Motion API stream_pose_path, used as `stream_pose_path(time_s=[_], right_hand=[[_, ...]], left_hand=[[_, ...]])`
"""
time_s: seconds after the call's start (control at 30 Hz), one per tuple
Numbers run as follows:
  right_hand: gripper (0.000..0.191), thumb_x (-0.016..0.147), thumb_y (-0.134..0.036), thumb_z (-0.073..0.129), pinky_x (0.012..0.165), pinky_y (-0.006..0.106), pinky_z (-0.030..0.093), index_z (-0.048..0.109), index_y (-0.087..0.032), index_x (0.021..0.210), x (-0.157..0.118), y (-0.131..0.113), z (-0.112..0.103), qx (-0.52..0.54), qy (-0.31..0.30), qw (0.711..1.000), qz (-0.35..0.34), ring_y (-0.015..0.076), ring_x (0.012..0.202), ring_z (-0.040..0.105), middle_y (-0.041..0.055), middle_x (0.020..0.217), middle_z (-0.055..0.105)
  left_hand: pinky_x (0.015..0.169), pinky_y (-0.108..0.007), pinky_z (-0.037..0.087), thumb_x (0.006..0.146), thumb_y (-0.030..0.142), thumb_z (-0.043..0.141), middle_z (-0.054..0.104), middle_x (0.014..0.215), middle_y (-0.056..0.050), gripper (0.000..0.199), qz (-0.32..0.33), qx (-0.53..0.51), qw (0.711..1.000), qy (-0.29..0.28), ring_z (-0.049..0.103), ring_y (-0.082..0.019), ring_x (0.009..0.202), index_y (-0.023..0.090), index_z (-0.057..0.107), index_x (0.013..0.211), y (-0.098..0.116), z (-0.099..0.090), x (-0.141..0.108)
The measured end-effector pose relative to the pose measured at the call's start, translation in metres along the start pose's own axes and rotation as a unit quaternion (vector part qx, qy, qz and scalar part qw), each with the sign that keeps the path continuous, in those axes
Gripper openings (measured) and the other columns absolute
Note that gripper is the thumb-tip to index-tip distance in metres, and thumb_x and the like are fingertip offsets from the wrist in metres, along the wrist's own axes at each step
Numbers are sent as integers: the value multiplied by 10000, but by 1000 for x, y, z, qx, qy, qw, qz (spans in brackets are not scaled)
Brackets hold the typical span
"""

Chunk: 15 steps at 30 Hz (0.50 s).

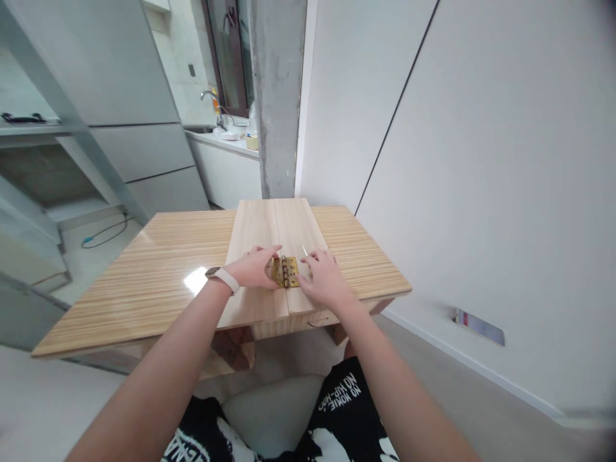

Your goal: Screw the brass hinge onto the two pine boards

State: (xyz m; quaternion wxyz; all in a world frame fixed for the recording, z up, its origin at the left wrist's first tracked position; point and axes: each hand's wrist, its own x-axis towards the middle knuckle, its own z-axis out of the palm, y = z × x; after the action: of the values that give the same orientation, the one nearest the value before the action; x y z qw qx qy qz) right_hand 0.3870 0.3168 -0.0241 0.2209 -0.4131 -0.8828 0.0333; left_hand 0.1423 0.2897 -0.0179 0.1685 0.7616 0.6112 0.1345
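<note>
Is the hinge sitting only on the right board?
No, the hinge spans the line where the left board and right board meet.

Hinge (285, 272) placed across the seam of two boards, between both hands.
The left board (253, 224) and right board (296, 221) lay side by side on the table (183, 237). The left hand (253, 266), with a watch (212, 272) at its wrist, had thumb and forefinger spread at the hinge's left leaf. The right hand (325, 276) was bent beside the right leaf; a thin metal rod (304, 249) showed at its fingertips.
</note>
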Motion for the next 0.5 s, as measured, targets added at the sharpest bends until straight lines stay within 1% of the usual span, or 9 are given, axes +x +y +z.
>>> stream_pose_path(time_s=[0.03,0.1,0.17,0.23,0.27,0.3,0.37,0.43,0.5], right_hand=[[433,872,-476,719,1076,459,354,689,-221,1221,6,-1,-2,-9,-29,999,-19,298,1231,487,118,1287,605],[601,753,-540,817,1082,506,347,681,-229,1249,19,-1,-4,-25,-92,994,-46,336,1278,454,135,1383,559],[730,621,-549,900,1073,537,362,684,-235,1243,33,-3,-6,-41,-148,987,-50,371,1291,445,141,1396,552],[770,539,-515,946,1063,530,385,699,-239,1214,46,-5,-7,-49,-192,979,-54,384,1290,451,139,1381,564],[749,516,-489,960,1054,516,400,715,-243,1179,52,-6,-7,-47,-213,974,-59,380,1277,465,129,1349,585],[724,498,-465,972,1047,498,413,729,-247,1144,56,-8,-7,-40,-229,970,-63,371,1261,479,116,1316,605],[720,472,-420,988,1042,459,425,736,-257,1126,63,-11,-6,-28,-243,967,-67,345,1237,497,94,1267,637],[770,452,-399,1001,1033,435,432,726,-256,1157,67,-13,-5,-30,-253,965,-70,334,1221,508,88,1251,656],[835,455,-407,1004,1029,441,438,701,-235,1214,69,-15,-4,-49,-263,961,-77,338,1212,513,102,1274,656]], left_hand=[[1068,-455,439,606,462,834,637,1370,-143,1117,6,0,1000,-4,517,-374,1309,205,360,1585,0,0,2],[1053,-441,448,597,482,837,651,1346,-141,1119,17,1,1000,-8,531,-372,1294,201,379,1578,0,-1,5],[1042,-431,454,582,489,844,661,1330,-139,1124,25,5,1000,-13,543,-372,1281,195,396,1570,1,-1,7],[1039,-428,453,574,486,850,665,1324,-142,1127,30,12,999,-15,550,-370,1270,188,405,1565,3,-3,8],[1041,-428,450,575,485,850,664,1325,-143,1125,32,16,999,-17,551,-370,1266,186,406,1565,3,-3,9],[1043,-431,446,579,483,848,660,1332,-145,1121,34,20,999,-18,549,-372,1265,185,404,1565,3,-4,8],[1055,-441,433,598,478,839,643,1360,-148,1098,42,26,999,-21,533,-379,1277,192,405,1564,2,-3,8],[1072,-451,416,612,467,834,624,1390,-142,1064,55,25,998,-19,515,-384,1294,211,417,1557,1,-2,7],[1088,-459,398,610,456,839,617,1399,-134,1038,70,21,997,-13,512,-383,1298,232,439,1540,1,-1,7]])
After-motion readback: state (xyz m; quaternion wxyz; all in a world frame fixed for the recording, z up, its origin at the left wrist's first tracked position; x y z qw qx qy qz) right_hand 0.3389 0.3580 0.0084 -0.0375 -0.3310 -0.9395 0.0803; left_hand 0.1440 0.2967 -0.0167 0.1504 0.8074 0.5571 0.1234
